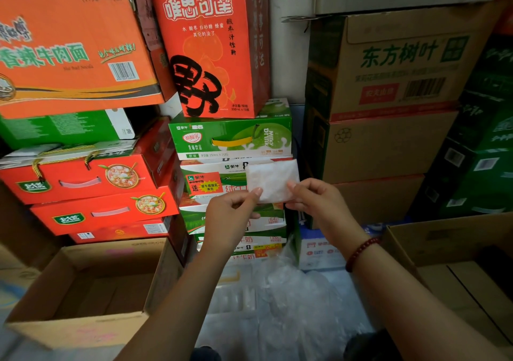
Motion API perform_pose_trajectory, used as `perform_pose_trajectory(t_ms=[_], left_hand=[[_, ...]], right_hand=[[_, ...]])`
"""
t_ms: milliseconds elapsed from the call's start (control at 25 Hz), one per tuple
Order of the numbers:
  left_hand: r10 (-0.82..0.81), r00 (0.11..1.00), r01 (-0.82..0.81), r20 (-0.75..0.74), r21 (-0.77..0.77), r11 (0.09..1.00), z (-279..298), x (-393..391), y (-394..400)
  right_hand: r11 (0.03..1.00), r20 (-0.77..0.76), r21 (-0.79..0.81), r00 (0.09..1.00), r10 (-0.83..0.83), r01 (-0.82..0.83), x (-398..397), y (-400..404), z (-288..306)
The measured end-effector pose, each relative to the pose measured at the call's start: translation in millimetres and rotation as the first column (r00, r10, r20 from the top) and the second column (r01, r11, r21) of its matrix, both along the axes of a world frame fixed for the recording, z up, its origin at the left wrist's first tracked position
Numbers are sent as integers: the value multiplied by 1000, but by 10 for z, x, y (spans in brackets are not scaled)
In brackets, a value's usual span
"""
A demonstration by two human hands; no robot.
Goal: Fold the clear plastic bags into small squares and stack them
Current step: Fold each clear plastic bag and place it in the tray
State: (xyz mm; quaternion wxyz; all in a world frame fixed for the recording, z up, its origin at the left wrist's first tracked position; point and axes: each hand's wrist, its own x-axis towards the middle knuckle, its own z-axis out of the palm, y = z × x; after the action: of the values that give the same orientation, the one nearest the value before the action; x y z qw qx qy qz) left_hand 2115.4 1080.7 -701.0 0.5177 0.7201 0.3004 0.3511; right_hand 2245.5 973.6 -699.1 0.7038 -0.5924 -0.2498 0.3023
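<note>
Plastic bag (270, 181), folded down to a small whitish rectangle, held up between my two hands in front of stacked drink cartons (233, 138). My left hand (230, 211) pinches its lower left corner between thumb and curled fingers; my right hand (313, 197) pinches the lower right edge the same way, a red bead bracelet (361, 252) on that wrist. The bag hangs in the air, touching nothing but my fingertips, well above the heap of loose clear bags (280, 299) lying below between my forearms.

The risk, as I judge it: slick film like this tends to spring open. With only the bottom edge pinched, the upper layers could fan apart or slide off square the moment I shift my grip for another fold, and a lopsided packet would not sit flat on a stack. A loose pinch could also let it drop into the unfolded heap, where it would be hard to pick out.

The bag looks cloudy white where its layers overlap, faintly crinkled, edges fairly straight, wider than tall, so not yet a square. Open cardboard boxes (83, 285) stand at either side. No finished stack is visible.
</note>
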Motion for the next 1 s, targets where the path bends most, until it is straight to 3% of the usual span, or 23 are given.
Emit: perform_pose_trajectory(t_ms=[160, 280, 360, 520, 680, 840, 1000], left_hand=[[38, 997, -39, 62, 0, 999, -9, 30, -37], [-5, 986, 41, 168, -211, 977, -8, 65, -39], [-32, 977, 88, 210, -261, 961, -33, 72, -3], [-7, 972, 40, 234, -138, 990, -91, 88, 16], [101, 969, -75, 226, -122, 990, -112, 128, -29], [66, 977, -48, 204, -93, 995, -100, 145, -93], [31, 986, -26, 162, -32, 999, -100, 155, -167]], right_hand=[[998, 45, 0, 997, -60, 61, -36, 9, -10], [999, 82, -3, 996, -34, 34, -47, 5, -17], [1000, 124, -14, 992, -7, 8, -60, 7, -10], [999, 165, -31, 986, 36, -32, -103, 23, -32], [999, 149, -36, 989, 13, -8, -172, 70, -37], [998, 31, -53, 999, 27, -26, -219, 117, -59], [999, 64, -21, 998, -29, 31, -269, 133, -64]])
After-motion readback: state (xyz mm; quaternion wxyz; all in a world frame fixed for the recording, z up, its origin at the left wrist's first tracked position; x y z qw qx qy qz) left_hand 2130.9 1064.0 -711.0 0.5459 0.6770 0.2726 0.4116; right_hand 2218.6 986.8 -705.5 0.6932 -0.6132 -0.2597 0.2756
